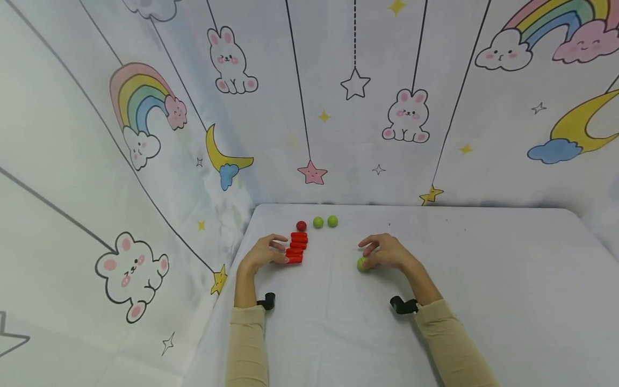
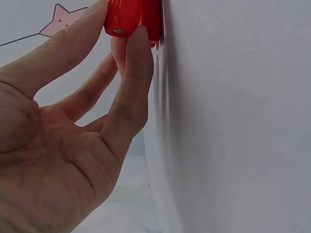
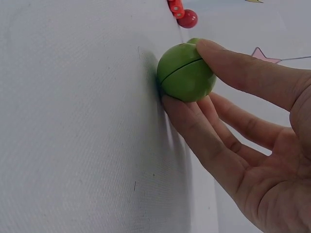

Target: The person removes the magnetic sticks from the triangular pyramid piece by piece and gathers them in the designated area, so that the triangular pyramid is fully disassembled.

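My left hand [image 1: 265, 251] is at the near end of a line of several red cylinders [image 1: 299, 237] lying on the white table. In the left wrist view, thumb and index finger pinch a red cylinder [image 2: 124, 17] with a small grey spot on its end. Another red cylinder [image 2: 154, 22] lies behind it, closer to the table. My right hand [image 1: 387, 251] pinches a green ball [image 3: 185, 73] between thumb and fingertips, at the tabletop. A dark seam runs around this ball. The cylinders' far ends are partly hidden in the left wrist view.
Beyond the cylinders sit a red ball [image 1: 301, 226] and two green balls, one left [image 1: 317, 222] and one right [image 1: 332, 221]. A white cloth covers the table [image 1: 483, 279]. Printed fabric walls [image 1: 338, 134] stand behind it and at the left.
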`<state>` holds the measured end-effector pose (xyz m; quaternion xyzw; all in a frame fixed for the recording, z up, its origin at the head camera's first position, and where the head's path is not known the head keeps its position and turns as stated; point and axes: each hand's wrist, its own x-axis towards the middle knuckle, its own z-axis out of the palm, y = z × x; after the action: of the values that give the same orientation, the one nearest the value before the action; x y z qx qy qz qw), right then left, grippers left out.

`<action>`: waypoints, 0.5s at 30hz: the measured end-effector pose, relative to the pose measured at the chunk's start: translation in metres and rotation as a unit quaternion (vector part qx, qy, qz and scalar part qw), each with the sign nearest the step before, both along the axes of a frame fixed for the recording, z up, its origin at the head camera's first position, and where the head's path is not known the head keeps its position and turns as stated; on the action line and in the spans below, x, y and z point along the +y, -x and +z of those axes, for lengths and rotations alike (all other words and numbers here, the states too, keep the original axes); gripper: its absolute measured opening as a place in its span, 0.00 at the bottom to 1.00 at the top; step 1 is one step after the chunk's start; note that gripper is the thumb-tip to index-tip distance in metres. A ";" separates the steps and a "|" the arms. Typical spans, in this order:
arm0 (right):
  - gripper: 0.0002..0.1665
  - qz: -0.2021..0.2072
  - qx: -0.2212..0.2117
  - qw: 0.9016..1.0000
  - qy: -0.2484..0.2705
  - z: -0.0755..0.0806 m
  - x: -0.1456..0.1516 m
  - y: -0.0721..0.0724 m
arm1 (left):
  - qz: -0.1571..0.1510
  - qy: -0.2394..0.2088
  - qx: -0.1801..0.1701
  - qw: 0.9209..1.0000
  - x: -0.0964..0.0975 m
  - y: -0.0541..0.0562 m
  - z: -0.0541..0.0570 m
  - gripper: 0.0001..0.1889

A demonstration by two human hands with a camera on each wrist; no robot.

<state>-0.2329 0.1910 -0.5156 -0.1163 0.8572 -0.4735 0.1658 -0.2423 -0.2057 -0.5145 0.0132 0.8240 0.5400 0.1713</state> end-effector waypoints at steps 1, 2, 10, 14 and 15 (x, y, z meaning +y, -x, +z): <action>0.34 0.000 0.001 1.000 -0.001 0.000 0.000 0.000 | 0.002 0.003 -0.001 1.000 0.000 0.000 -0.001 0.33; 0.34 0.000 0.002 1.000 -0.002 0.000 0.000 0.000 | 0.004 0.006 -0.001 1.000 0.001 0.000 -0.002 0.33; 0.34 -0.002 -0.002 1.000 -0.006 -0.001 0.000 -0.001 | 0.017 0.030 -0.001 0.999 0.003 -0.001 -0.004 0.32; 0.34 -0.006 -0.005 1.000 -0.005 -0.001 0.000 -0.001 | 0.019 0.040 0.004 0.999 0.004 -0.001 -0.005 0.32; 0.34 -0.005 -0.003 1.000 -0.005 -0.001 0.000 -0.001 | 0.020 0.041 0.005 0.999 0.004 -0.001 -0.005 0.32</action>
<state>-0.2323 0.1915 -0.5163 -0.1095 0.8595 -0.4706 0.1669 -0.2411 -0.2014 -0.5191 -0.0075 0.8464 0.5087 0.1572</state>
